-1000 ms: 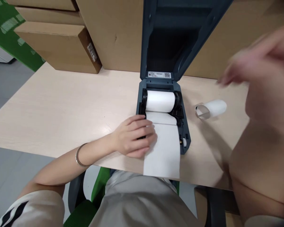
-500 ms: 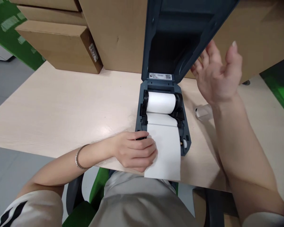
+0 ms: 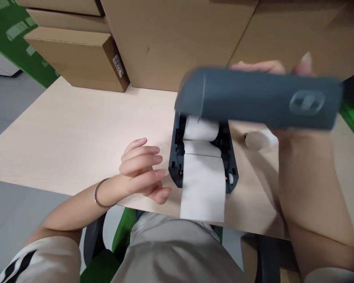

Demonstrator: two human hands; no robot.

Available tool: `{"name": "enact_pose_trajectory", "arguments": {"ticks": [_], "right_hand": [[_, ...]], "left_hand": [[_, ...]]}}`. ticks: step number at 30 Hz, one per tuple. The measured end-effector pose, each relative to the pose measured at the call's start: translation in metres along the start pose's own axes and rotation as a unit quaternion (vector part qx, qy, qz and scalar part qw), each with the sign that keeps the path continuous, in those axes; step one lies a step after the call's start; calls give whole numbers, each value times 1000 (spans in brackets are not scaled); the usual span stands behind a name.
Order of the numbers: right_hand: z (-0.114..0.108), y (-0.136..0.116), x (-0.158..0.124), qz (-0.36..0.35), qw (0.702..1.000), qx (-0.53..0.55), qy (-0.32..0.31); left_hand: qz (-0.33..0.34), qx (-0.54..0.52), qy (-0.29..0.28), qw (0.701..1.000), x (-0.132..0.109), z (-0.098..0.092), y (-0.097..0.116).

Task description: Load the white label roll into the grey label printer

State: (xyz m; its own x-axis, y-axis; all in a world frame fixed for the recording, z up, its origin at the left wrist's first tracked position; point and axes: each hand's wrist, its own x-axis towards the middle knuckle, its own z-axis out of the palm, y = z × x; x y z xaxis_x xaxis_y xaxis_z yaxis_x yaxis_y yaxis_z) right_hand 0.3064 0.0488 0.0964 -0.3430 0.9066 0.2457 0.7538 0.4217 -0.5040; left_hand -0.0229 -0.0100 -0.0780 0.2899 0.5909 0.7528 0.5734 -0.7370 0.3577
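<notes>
On the table stands a dark blue-grey label printer (image 3: 174, 167), its lid (image 3: 262, 98) raised partway and blurred by motion. Inside sits a white label roll (image 3: 202, 129); a strip of labels (image 3: 203, 186) runs forward from it over the printer's front. My right hand (image 3: 262, 67) is mostly hidden behind the lid, with stretched fingers along its upper edge and the thumb standing apart. Left of the printer, my left hand (image 3: 144, 167) hovers with loosely bent, separated fingers and holds nothing.
Cardboard boxes (image 3: 73, 59) rise along the table's back edge. A small whitish translucent object (image 3: 259, 139) lies right of the printer. The table's front edge (image 3: 153, 210) is close to my body, and a green chair (image 3: 125, 228) is under me.
The lid has swung from upright down toward me, with my right hand behind it. My left hand has let go of the label strip and printer front and drawn back left.
</notes>
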Motion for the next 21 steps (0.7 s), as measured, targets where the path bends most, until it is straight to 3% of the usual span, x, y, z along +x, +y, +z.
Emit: {"name": "enact_pose_trajectory", "arguments": {"ticks": [3,5,6,8,9,12,14,16,21], "right_hand": [[-6,-2,-7,-43,993,57,-91],[-10,1,-10,-83,982,34,-166],[-11,4,-11,-106,976,12,-188],[-11,10,-12,-143,968,-21,-205],[-10,13,-13,-157,966,-29,-205],[-5,20,-16,-196,963,-44,-182],[0,22,-20,-214,962,-54,-164],[4,22,-24,-223,961,-59,-152],[8,22,-28,-228,961,-56,-143]], "left_hand": [[67,51,199,976,16,7,8],[146,9,283,948,30,6,17],[169,-6,291,942,38,6,22],[186,-15,271,944,49,4,30],[188,-9,236,953,53,2,33],[194,-2,68,979,58,-5,38],[209,-16,-14,978,59,-10,40],[222,-23,-27,974,61,-13,42],[245,-47,32,968,65,-7,47]]}}
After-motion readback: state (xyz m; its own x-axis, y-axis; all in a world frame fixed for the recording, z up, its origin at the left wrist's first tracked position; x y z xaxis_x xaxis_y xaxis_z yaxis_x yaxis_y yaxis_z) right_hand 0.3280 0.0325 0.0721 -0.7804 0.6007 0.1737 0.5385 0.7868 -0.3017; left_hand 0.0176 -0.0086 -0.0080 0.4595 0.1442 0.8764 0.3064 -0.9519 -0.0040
